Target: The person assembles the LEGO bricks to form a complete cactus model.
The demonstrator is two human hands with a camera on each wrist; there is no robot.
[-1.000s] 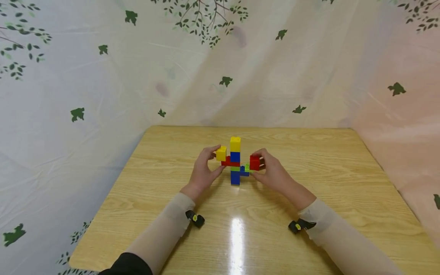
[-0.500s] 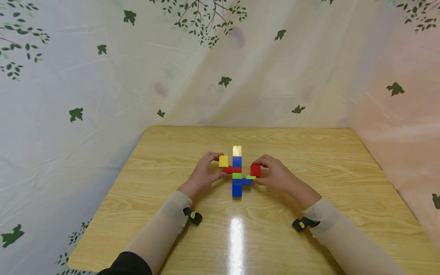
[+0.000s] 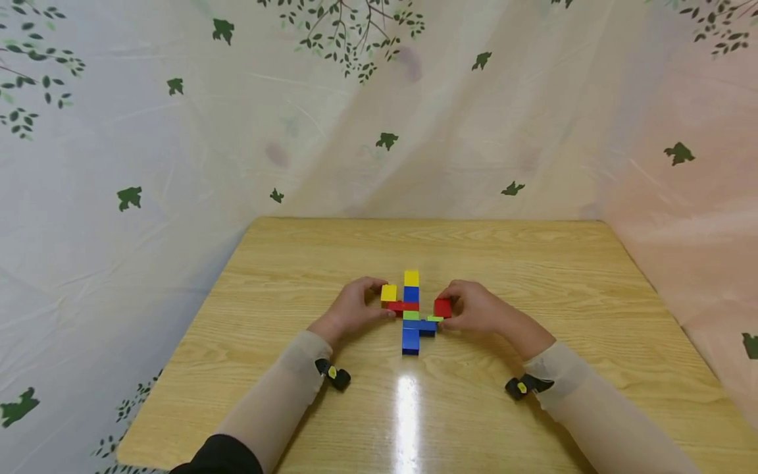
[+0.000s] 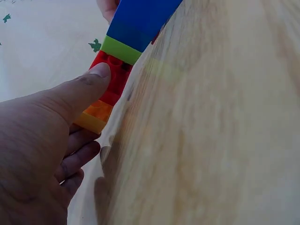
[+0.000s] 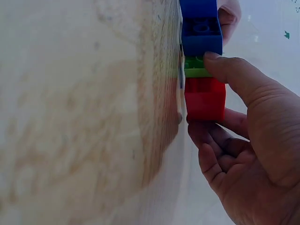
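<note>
A structure of coloured toy bricks [image 3: 410, 340] lies low against the table top, its column pointing away from me: blue, green, red, blue, then yellow at the far end. My left hand [image 3: 353, 306] holds its left arm, thumb on the red brick [image 4: 119, 84] and fingers behind the yellow brick [image 3: 388, 293]. On the other side my right hand [image 3: 478, 308] grips the right arm. Its thumb presses by the green brick [image 5: 197, 70] and the blue brick [image 5: 202, 40], while its fingers are at the end of the red brick [image 5: 205, 101].
The wooden table [image 3: 284, 257] spreads around both hands, with a bright light reflection [image 3: 407, 421] in front of the bricks. A pale curtain [image 3: 331, 145] with leaf prints hangs behind and beside it. Small black wrist cameras [image 3: 333, 374] sit on both sleeves.
The brick structure has tipped from nearly upright to lying back and come nearer to me. Both hands have moved toward me with it, keeping their grip on its two arms.
</note>
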